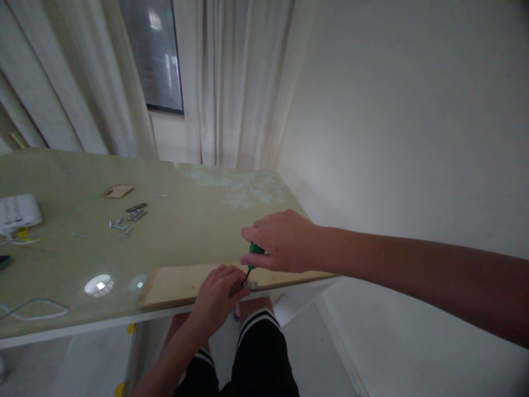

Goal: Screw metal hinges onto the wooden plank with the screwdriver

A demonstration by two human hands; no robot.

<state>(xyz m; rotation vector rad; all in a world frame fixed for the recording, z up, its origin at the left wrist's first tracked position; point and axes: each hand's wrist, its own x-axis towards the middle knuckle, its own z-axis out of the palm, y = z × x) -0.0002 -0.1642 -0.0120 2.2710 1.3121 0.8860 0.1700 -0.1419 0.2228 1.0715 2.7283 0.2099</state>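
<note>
- Clearly, everything turns on the screwdriver [256,249] over the small metal piece [253,285]: its long axis is steep, the green handle up and slightly right, the tip down beside the left fingertips.
- The right hand [285,241] is closed around that handle, its arm reaching in from the right; the metal piece lies below it, toward the body.
- The left hand [219,289] lies nearer the metal piece, on the wooden board [177,281], with its thumb and fingers at the tip; I cannot tell whether they pinch anything.
- The board lies lengthwise along the near edge of the tabletop [194,226], the metal piece by its front edge.
- In the way, the left fingers hide part of the metal piece.
- Well apart, to the left, lie loose screws [119,226], about 2 or more metal plates [136,208] and 1 wood scrap [117,191].
</note>
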